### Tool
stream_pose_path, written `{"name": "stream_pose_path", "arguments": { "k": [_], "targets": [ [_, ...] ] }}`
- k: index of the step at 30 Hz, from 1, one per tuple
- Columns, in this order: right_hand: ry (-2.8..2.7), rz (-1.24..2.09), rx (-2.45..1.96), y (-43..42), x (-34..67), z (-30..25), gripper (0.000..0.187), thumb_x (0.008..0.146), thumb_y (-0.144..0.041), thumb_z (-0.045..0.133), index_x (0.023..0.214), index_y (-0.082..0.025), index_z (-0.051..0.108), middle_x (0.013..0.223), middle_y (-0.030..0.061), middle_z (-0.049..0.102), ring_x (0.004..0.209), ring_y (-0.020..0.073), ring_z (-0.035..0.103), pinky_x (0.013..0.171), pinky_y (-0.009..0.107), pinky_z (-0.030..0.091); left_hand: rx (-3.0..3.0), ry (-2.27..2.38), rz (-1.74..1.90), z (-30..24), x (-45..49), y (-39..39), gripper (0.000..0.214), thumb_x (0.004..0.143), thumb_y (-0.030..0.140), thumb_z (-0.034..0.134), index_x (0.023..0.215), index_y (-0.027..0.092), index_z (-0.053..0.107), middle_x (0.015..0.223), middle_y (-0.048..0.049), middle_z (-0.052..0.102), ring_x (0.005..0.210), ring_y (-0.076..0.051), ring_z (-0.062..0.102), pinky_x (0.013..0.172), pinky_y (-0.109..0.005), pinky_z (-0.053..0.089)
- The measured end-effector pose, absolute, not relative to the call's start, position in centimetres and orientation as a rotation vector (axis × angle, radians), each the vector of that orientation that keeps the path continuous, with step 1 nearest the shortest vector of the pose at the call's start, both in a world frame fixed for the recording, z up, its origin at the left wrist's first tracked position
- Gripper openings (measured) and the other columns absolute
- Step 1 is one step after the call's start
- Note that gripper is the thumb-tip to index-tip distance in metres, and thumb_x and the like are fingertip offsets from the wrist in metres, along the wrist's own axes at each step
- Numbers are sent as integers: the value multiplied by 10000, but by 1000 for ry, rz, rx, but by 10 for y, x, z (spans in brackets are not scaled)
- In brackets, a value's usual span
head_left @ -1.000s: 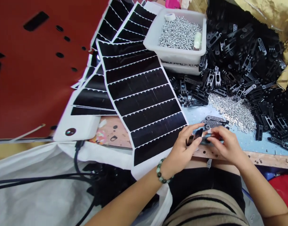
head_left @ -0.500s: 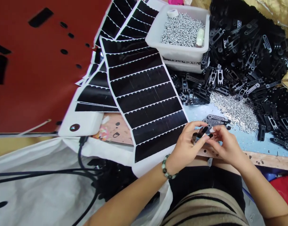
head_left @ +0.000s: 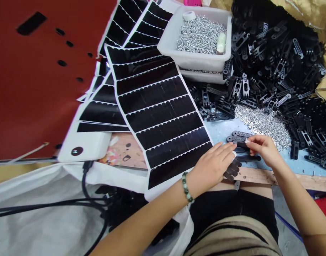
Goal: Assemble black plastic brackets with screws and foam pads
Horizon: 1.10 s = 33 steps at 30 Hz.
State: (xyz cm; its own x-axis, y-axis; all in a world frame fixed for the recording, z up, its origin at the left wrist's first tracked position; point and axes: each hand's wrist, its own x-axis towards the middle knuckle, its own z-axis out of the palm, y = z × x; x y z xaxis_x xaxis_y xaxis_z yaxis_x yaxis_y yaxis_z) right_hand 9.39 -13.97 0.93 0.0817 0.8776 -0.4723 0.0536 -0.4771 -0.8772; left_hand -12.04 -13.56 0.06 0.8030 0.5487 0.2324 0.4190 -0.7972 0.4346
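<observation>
The left hand lies flat and open, its grip holding nothing, just beside the edge of a black sticker sheet. The right hand is at the end of a small pile of black bars on the blue worktop. Its fingers come close together, but I cannot tell if its grip has a bar. The bars look stiff and hard, and a bit heavy for their size. The long sides look like the best place to hold one. A white tub of screws sits nearby
</observation>
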Motion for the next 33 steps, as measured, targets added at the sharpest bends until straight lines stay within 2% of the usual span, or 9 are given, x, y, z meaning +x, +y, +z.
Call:
{"name": "stream_pose_path", "arguments": {
  "k": [15, 23, 26, 29, 33],
  "targets": [
    [-1203, 1376, -1818, -134, 93, 9, 234, 701, -402, 606, 726, -171, 624, 482, -48, 511, 414, 106, 486, 461, 241, 371, 2690, 755, 402, -1, -117, -136, 269, 844, 70, 455, 1077, 100, 585, 1316, -152, 567, 1272, -253, 482, 1105, -443, 352],
    [-1477, 1233, -1899, -133, 93, 12, 214, 778, -379, 515, 751, -189, 610, 480, -41, 500, 447, 122, 479, 498, 250, 361, 2711, 822, 314, 4, -109, -138, 282, 813, 61, 462, 1048, 125, 604, 1400, -108, 503, 1252, -287, 480, 959, -453, 425],
    [-1565, 1179, -1930, -133, 93, 12, 165, 787, -331, 503, 729, -199, 583, 505, -35, 509, 471, 127, 497, 515, 253, 366, 2697, 848, 338, 4, -107, -139, 275, 821, 70, 459, 1043, 129, 611, 1382, -100, 522, 1237, -281, 486, 966, -438, 414],
    [-1554, 1125, -1939, -134, 93, 9, 69, 765, -271, 510, 797, -214, 532, 566, -45, 525, 488, 126, 516, 523, 250, 379, 2681, 861, 375, 4, -107, -139, 283, 813, 60, 455, 1036, 131, 616, 1359, -92, 545, 1226, -270, 490, 987, -427, 397],
    [-1449, 1178, -1904, -134, 94, 7, 114, 747, -246, 520, 844, -229, 464, 606, -63, 523, 475, 121, 537, 513, 246, 405, 2658, 861, 397, 4, -108, -139, 319, 786, 33, 444, 1034, 135, 618, 1360, -84, 545, 1226, -258, 489, 989, -422, 393]
  ]
}}
